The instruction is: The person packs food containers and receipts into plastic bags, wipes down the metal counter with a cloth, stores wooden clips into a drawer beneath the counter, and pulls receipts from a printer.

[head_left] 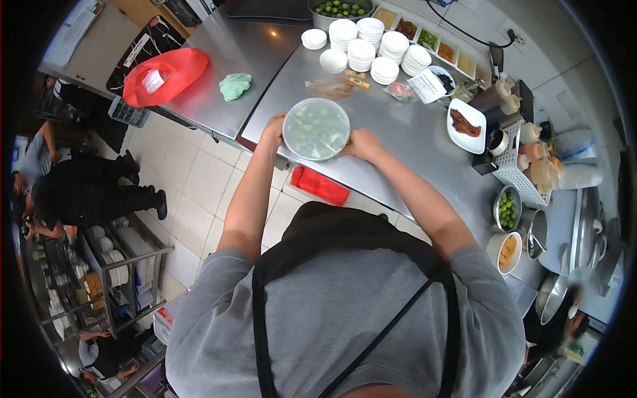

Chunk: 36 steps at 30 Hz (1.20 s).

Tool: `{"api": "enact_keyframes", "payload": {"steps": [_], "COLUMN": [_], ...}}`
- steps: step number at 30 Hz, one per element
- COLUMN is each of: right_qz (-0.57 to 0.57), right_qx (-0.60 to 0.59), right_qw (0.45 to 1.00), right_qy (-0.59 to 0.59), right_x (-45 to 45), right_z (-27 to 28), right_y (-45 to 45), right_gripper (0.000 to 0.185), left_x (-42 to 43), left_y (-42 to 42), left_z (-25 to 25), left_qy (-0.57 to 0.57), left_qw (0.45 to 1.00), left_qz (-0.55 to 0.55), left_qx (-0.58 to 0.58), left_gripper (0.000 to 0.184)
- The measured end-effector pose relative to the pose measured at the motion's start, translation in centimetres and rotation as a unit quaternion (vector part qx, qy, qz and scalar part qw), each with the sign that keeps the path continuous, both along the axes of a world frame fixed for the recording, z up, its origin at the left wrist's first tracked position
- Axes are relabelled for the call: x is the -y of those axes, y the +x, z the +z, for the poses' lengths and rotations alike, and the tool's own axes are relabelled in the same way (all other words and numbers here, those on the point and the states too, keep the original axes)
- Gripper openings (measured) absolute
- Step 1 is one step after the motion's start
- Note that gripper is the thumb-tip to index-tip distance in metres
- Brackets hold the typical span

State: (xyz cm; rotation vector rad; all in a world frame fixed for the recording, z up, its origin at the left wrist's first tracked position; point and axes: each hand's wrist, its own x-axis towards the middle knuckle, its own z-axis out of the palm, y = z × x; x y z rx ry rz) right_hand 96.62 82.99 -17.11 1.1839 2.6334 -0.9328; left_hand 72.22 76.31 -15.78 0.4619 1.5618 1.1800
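At the front edge of the steel counter [405, 129], a round tub [316, 129] of cloudy, pale-green contents sits between the person's two hands. Cannot tell whether it rests on the metal or is slightly raised, nor whether a lid covers it.

Left hand [273, 131]: partly curled, gripping the tub's left side. Right hand [362, 144]: curled in at the opposite side, lower along the rim, also holding the tub. Fingertips of both largely hidden.

Beyond the tub, small brown items lie blurred on the counter, short of a cluster of stacked white dishes [361, 54]. Behind the stacks, a row of containers with chopped ingredients [428, 40]. To the left, a crumpled green bag [235, 86]; farther left, a red plastic bag [176, 76] at the counter's edge.

Right side: white plate [475, 144] bearing dark reddish-brown strips [466, 123]; white basket [509, 167] with squeeze bottles; nearer the person, a metal bowl [498, 202] of green fruit. Red cloth [320, 185] below the counter's front edge. Co-workers in dark clothes at far left.
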Motion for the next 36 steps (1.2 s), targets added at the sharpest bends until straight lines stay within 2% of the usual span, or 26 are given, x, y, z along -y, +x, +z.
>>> {"api": "enact_keyframes", "payload": {"steps": [1,4,6,7,9,10,11,12,13,14,15,17,18,19,21,22,24,26,27,30,31,33,36], "right_qz": [0.011,0.017,0.017,0.02,0.002,-0.005,-0.034,-0.055,-0.074,-0.092,-0.116,-0.221,-0.26,-0.298,-0.338,-0.375,-0.423,-0.405,-0.443,-0.427,-0.425,-0.438,-0.456], "right_qx": [0.011,-0.017,-0.023,-0.031,-0.046,-0.064,-0.055,-0.086,-0.116,-0.159,-0.147,-0.161,-0.138,-0.153,-0.037,0.004,0.008,0.134,0.177,0.241,0.237,0.275,0.321], "right_qw": [0.998,0.992,0.995,0.997,0.994,0.99,0.987,0.985,0.981,0.963,0.958,0.95,0.92,0.907,0.882,0.868,0.819,0.784,0.791,0.702,0.704,0.63,0.654], "right_qy": [0.065,0.126,0.097,0.073,0.1,0.126,0.147,0.14,0.135,0.196,0.217,0.152,0.257,0.257,0.328,0.324,0.387,0.45,0.385,0.517,0.518,0.58,0.512], "right_x": [0.0,-0.1,0.4,0.5,-0.4,-1.3,-2.2,-2.8,-3.6,-4.6,-5.4,-7.3,-8.1,-9.0,-11.5,-12.7,-16.8,-19.4,-21.5,-25.6,-26.3,-27.6,-30.3], "right_z": [-0.7,-2.2,2.1,4.3,6.2,7.4,8.8,10.2,11.6,12.1,13.7,17.7,19.5,21.3,24.6,26.2,26.6,28.7,29.5,29.6,29.7,30.0,30.4], "right_y": [0.0,0.2,1.3,2.0,4.6,6.5,8.7,11.2,13.9,16.7,19.8,25.0,27.6,30.5,36.1,38.7,45.2,49.2,51.8,57.6,58.6,60.5,64.3], "right_gripper": [0.038,0.037,0.035,0.033,0.031,0.029,0.029,0.028,0.028,0.025,0.025,0.025,0.023,0.024,0.027,0.027,0.027,0.026,0.025,0.02,0.02,0.02,0.022], "left_x": [0.0,0.3,0.1,0.2,0.9,1.0,1.3,1.3,1.2,1.0,1.1,1.4,1.4,1.5,1.4,1.4,1.3,1.3,1.3,1.4,1.7,2.2,3.9], "left_y": [0.1,-0.2,-1.0,-0.4,-0.5,0.0,1.3,2.6,2.7,2.2,2.2,3.4,4.0,4.5,3.6,3.6,3.9,4.5,4.7,5.7,6.3,6.6,5.8], "left_z": [0.0,-0.1,-0.3,0.9,1.7,2.3,3.4,4.1,2.8,1.8,1.8,3.1,3.5,3.5,1.2,0.7,-0.2,-0.5,-0.6,0.2,1.3,2.3,2.9], "left_qy": [-0.003,0.011,0.02,0.065,0.098,0.131,0.108,0.088,0.111,0.113,0.112,0.094,0.096,0.097,0.096,0.081,0.051,0.015,0.007,-0.028,-0.065,-0.103,-0.003], "left_qw": [1.0,1.0,1.0,0.997,0.994,0.991,0.994,0.995,0.993,0.993,0.993,0.994,0.994,0.993,0.991,0.989,0.982,0.968,0.963,0.943,0.936,0.927,0.92], "left_qz": [-0.004,0.017,-0.003,0.036,0.018,-0.008,-0.003,-0.019,-0.023,-0.015,-0.011,0.025,0.042,0.063,0.084,0.106,0.138,0.178,0.188,0.218,0.213,0.211,0.256], "left_qx": [0.002,0.023,0.017,0.022,-0.038,-0.021,0.001,-0.032,-0.036,0.008,0.047,0.042,0.019,-0.004,-0.027,-0.061,-0.117,-0.174,-0.194,-0.251,-0.271,-0.293,-0.297], "left_gripper": [0.026,0.022,0.019,0.023,0.038,0.04,0.043,0.047,0.049,0.048,0.048,0.048,0.048,0.048,0.053,0.055,0.06,0.067,0.07,0.072,0.073,0.075,0.079]}}
